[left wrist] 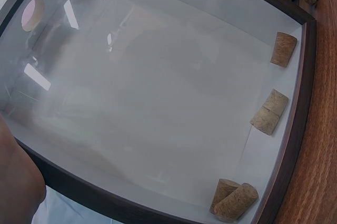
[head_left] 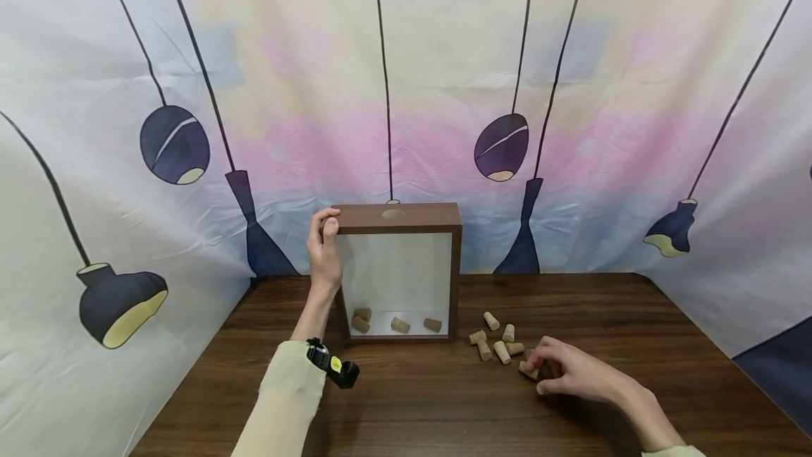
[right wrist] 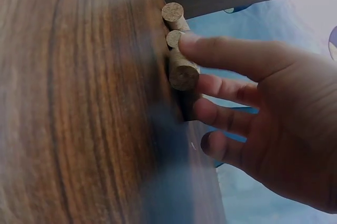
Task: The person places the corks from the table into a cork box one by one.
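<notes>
A shallow box frame with a brown wooden rim, a clear front and a round hole in its top edge stands upright on the table. My left hand grips its upper left corner, fingers over the top and thumb at the front. Several corks lie inside along the bottom. To the right of the frame, several loose corks lie scattered. My right hand is low over the table beside the nearest cork, thumb and fingers apart around it; no firm pinch shows.
The dark wooden table runs back to a fabric backdrop printed with hanging lamps. The frame stands near the table's back edge. A black strap with a small device sits on the left wrist.
</notes>
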Demonstrator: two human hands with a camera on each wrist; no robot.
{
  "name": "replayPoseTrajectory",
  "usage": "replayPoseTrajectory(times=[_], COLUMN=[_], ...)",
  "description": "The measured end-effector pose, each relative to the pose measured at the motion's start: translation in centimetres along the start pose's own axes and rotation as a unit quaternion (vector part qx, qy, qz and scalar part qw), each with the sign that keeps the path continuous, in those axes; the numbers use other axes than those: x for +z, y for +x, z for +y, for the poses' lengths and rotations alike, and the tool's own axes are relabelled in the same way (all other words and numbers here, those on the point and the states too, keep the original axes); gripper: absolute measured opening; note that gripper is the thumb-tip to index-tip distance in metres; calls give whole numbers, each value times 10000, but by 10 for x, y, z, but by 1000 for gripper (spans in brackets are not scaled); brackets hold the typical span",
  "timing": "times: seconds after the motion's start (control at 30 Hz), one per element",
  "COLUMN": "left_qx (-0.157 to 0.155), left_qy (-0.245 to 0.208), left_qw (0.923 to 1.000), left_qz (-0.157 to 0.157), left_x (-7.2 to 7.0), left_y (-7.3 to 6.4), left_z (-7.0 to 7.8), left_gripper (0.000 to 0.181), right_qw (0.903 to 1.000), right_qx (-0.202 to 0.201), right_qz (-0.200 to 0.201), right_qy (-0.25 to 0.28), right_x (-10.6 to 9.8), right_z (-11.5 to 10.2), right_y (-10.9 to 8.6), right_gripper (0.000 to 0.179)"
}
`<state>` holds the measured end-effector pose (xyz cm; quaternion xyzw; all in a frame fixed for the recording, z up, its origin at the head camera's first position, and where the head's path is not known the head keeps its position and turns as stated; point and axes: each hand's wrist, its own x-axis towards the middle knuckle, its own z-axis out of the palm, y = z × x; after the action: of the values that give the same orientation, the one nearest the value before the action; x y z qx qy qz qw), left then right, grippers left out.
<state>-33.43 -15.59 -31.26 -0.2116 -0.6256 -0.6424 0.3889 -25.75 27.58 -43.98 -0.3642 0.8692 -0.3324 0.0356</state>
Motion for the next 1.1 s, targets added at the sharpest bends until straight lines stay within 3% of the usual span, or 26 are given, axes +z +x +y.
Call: replayPoseTrajectory(times=[0.27, 0.57, 1.1], left_qx=[39, -82, -175], left_qy=[-25, 20, 13], left_qw=[10000, 10000, 9998], left_qz=[-14, 10, 35], left_x=[0, 0, 1], left_y=[1, 0, 0], left_z=[-1, 1, 1], left_gripper=[35, 33, 34], right_qw=[9991, 9988, 9987], right_qx=[-162, -13, 133], right_qz=[185, 211, 220], right_qy=[-346, -444, -433], right_x=[1, 2, 0], right_z=[6, 8, 7], right_y=[0, 3, 4], right_gripper=[19, 9, 10])
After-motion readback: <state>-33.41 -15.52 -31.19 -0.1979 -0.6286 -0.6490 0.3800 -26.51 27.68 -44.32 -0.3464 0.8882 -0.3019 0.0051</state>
